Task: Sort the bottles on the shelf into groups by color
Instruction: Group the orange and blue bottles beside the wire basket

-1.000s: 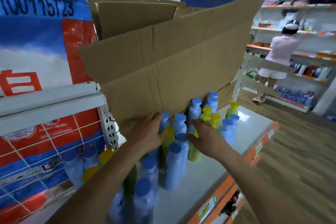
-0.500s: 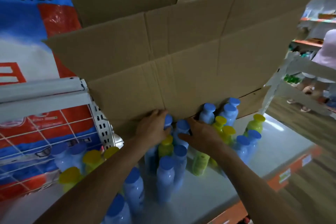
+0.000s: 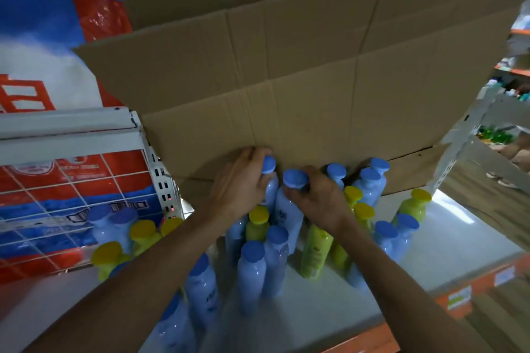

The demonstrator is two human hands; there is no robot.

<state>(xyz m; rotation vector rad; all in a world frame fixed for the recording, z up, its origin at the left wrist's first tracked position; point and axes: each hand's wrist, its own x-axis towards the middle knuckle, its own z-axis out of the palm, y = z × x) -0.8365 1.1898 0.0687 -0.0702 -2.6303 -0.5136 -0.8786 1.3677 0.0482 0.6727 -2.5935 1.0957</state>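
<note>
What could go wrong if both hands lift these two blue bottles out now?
Left hand and right hand grip the rear blue bottle and the nearer blue bottle inside a tight pack; lifting may topple the yellow-capped green bottle beside them.
The cardboard sheet leans just behind the knuckles; a bump might shift it.
Forearms pass over the front blue bottles, which could be swept down.

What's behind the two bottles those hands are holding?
A flattened cardboard box stands right behind the bottles. It covers whatever is further back on the shelf.
</note>
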